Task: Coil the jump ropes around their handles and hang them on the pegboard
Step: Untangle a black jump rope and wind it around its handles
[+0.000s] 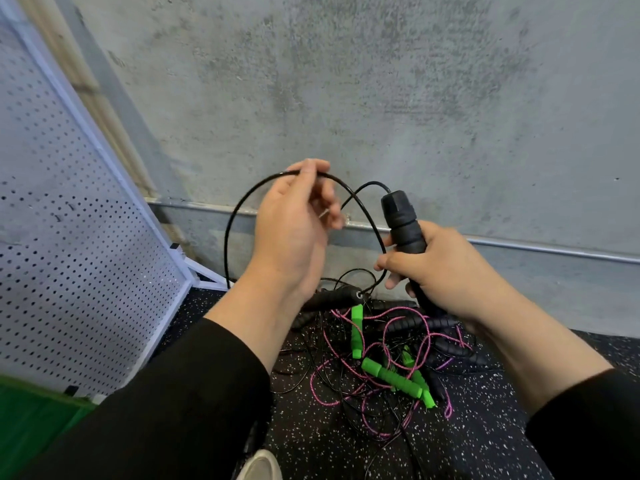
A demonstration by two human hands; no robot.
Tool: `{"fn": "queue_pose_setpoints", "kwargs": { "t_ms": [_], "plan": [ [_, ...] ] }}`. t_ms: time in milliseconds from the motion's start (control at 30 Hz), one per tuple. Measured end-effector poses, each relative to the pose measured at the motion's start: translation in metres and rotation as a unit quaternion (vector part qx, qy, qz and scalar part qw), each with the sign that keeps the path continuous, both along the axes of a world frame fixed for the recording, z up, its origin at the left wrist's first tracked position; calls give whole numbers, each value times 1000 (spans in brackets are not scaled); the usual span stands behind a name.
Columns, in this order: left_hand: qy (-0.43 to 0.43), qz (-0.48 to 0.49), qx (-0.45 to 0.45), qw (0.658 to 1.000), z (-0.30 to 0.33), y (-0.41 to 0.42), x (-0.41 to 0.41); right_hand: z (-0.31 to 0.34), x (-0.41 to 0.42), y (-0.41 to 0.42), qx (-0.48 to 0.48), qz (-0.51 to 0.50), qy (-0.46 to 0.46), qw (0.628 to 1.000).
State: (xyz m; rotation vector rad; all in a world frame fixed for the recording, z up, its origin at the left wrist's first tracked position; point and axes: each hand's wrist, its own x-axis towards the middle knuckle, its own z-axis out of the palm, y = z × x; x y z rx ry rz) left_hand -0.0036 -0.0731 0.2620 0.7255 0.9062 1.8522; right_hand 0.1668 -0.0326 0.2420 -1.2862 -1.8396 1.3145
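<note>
From the head camera, the right hand (446, 271) is gripping a black handle (403, 223) right of centre, fingers curled round its lower half, and the handle's long axis is standing nearly upright with its cord end pointing up. The black cord (235, 216) is leaving that top end, arching left across the middle of the frame, and the left hand (294, 230) is pinching it at the top of the arc, just left of the handle. From there the cord is looping down the left side and back toward a second black handle (337, 297) hanging low between the wrists. Judging by this, the winding will have to circle the upright handle, with the left hand carrying cord rightward. The other jump ropes (391, 362), pink cord and green handles, are lying tangled on the speckled floor (485, 427) at lower centre. The pegboard (69, 202) is leaning along the left edge, nearer the left hand.
</note>
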Motion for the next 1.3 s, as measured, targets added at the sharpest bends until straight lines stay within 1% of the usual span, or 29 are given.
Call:
{"fn": "queue_pose_setpoints", "kwargs": {
  "t_ms": [133, 200, 267, 300, 333, 367, 400, 467, 500, 533, 567, 600, 667, 700, 800, 1033, 1100, 1200, 1233, 1267, 1300],
  "plan": [
    [-32, 30, 19, 999, 3, 0, -11, -2, -4, -1, 3, 24, -40, 999],
    [-33, 45, 2, 998, 2, 0, -13, -3, -4, 0, 3, 17, -47, 999],
    [-11, 39, -54, 998, 0, -1, -11, -4, -3, 2, 10, -2, -49, 999],
    [17, 23, -100, 995, -1, -2, -9, -4, -2, 2, 12, -14, -41, 999],
    [64, -1, -151, 986, -4, -3, -6, -4, -1, 3, 12, -28, -25, 999],
    [138, -30, -201, 969, -8, -3, -3, -3, 0, 4, 12, -42, -4, 999],
    [236, -58, -240, 940, -14, -3, 0, -1, 1, 4, 12, -54, 21, 998],
    [435, -133, -263, 851, -25, -4, 4, 2, 1, 2, 3, -69, 72, 995],
    [503, -180, -259, 805, -31, -5, 7, 3, 1, 1, -6, -74, 96, 993],
    [544, -215, -253, 771, -36, -6, 10, 5, 0, -1, -16, -79, 122, 989],
    [562, -233, -249, 754, -39, -7, 12, 7, 0, -2, -25, -84, 148, 985],
    [563, -238, -245, 752, -42, -8, 12, 9, 0, -2, -33, -88, 172, 981],
    [551, -223, -231, 770, -47, -7, 11, 14, -1, -3, -47, -93, 211, 972],
    [552, -212, -227, 774, -48, -6, 9, 17, -1, -4, -51, -95, 228, 968],
    [560, -190, -222, 775, -50, -3, 7, 25, 0, -6, -56, -93, 266, 958],
    [491, -260, -184, 811, -60, -5, 27, 36, 10, -8, -81, -113, 332, 933],
    [503, -255, -165, 809, -58, -5, 33, 37, 13, -8, -81, -115, 338, 930],
    [541, -203, -152, 802, -51, -4, 34, 40, 21, -9, -76, -124, 334, 931],
    [532, -184, -152, 812, -49, -4, 34, 39, 24, -9, -73, -129, 322, 935],
    [503, -169, -161, 832, -47, -5, 33, 38, 27, -9, -72, -135, 301, 941],
    [450, -163, -176, 860, -45, -6, 32, 35, 30, -9, -71, -140, 268, 951]
  ]
}}
